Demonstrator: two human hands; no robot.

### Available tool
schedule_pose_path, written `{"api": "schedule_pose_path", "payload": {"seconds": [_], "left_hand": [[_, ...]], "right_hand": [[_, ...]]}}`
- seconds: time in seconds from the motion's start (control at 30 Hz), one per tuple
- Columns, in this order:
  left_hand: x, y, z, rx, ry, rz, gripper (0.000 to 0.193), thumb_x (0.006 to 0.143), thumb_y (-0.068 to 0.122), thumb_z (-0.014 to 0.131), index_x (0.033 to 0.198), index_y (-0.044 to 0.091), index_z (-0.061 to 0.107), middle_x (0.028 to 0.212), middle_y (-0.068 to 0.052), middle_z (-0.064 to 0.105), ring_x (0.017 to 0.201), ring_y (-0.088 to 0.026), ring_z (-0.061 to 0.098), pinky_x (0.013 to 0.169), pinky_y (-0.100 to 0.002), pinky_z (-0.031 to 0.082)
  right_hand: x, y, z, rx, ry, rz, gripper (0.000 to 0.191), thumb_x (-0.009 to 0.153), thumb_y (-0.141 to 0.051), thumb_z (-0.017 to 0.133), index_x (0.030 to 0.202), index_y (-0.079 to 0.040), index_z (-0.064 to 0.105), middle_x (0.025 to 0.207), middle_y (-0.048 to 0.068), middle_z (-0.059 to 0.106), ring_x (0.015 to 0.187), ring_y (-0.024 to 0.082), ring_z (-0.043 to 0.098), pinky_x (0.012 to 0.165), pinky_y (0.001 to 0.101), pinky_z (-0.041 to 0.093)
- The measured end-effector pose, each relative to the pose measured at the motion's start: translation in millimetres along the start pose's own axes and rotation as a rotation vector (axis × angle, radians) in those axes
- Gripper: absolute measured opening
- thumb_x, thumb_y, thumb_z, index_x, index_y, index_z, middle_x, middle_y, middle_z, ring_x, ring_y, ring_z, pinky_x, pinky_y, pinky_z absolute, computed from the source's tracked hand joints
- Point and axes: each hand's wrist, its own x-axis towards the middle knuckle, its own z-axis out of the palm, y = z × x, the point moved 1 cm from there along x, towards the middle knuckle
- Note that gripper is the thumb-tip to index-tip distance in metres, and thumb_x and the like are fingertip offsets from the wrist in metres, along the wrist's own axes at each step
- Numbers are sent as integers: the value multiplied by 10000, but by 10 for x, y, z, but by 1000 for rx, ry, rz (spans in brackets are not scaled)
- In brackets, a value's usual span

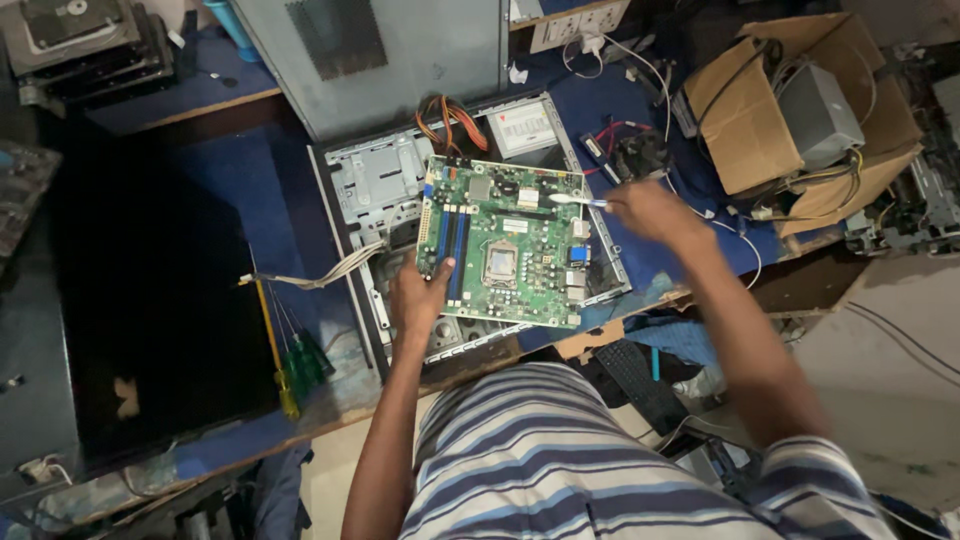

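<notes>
A green motherboard (503, 243) is held flat above an open grey computer case (395, 195) that lies on its side on the blue bench. The board is roughly square, with blue and black memory slots along its left part, a silver processor socket near the middle and metal ports at its right edge. A small brush (577, 201) with a white head and blue handle lies across the board's upper right corner, its bristles touching the surface there.
</notes>
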Motion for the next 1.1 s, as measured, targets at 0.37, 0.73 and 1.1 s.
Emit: {"api": "schedule_pose_path", "payload": {"seconds": [0.37,0.73,1.1], "left_hand": [[-31,7,-14,30,2,25,510,834,411,807,1240,138,663,1041,-181,757,978,-420,712,829,-525,549],[-14,-16,41,2,14,26,512,822,404,810,1228,127,667,1039,-176,763,976,-409,718,828,-510,548],[2,-48,42,-4,28,68,499,835,414,809,1201,101,677,1009,-186,764,960,-403,729,824,-503,563]], "right_hand": [[31,-130,7,-69,33,-78,269,954,-187,575,1158,-94,723,1101,241,708,1005,439,681,888,518,542],[-77,-140,16,-72,53,24,241,983,-226,562,1092,-79,718,1077,227,708,999,447,670,845,543,536],[-349,-338,169,4,127,291,262,991,-251,547,1113,-96,720,1034,271,703,964,486,670,863,563,539]]}}
